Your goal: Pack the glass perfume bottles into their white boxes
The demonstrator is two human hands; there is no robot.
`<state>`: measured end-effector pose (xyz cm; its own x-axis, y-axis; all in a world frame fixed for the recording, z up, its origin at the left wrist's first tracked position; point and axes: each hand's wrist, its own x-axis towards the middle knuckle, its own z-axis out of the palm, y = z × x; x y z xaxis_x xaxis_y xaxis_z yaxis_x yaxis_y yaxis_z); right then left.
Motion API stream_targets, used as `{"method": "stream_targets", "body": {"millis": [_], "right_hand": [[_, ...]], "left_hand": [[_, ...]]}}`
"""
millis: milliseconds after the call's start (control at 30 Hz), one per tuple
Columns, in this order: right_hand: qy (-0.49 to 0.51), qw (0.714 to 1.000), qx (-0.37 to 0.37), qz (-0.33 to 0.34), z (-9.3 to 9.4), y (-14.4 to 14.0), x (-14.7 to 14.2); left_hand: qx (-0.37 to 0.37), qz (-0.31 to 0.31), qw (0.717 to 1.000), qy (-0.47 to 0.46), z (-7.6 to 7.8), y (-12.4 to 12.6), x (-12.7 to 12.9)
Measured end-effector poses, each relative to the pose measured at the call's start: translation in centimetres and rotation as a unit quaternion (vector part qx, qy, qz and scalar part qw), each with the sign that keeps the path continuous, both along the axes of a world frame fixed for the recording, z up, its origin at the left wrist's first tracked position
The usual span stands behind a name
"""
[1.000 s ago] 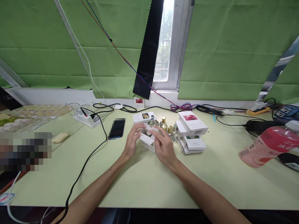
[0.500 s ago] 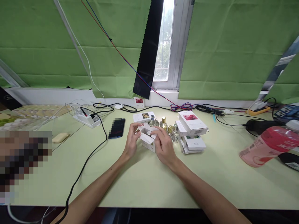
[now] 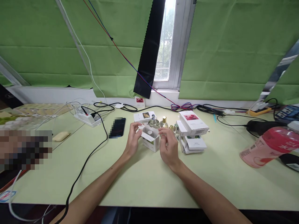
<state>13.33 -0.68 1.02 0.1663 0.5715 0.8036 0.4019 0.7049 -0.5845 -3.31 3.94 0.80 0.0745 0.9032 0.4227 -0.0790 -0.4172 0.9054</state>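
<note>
A small white cardboard box stands on the table with its top flaps up. Inside it shows the silvery cap of a bottle. My left hand is closed on the box's left flap, thumb and fingers pinching it. On the opposite side, my right hand has curled fingers at the right flap's edge. Just behind the box are several glass perfume bottles with gold and silver caps. To the right lies a stack of white boxes, the top one with a red flower picture.
A phone lies left of my hands, beside a black cable running across the table. Further left are a power strip and a pale oval object. A pink bottle lies tilted at the right.
My right hand has drawn back a little to the right from over the box opening, so the cap inside shows more. My left hand keeps its place on the flap.
</note>
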Motion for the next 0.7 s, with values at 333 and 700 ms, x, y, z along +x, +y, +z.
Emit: {"method": "stream_targets", "body": {"millis": [333,700], "right_hand": [[-0.001,0.999,-0.03,0.019,-0.49,0.2,-0.01],[-0.062,0.997,-0.015,0.041,-0.18,0.37,0.37]], "left_hand": [[-0.001,-0.027,0.999,-0.021,0.14,-0.11,0.23],[0.007,-0.021,0.999,-0.023,0.3,-0.26,0.32]]}}
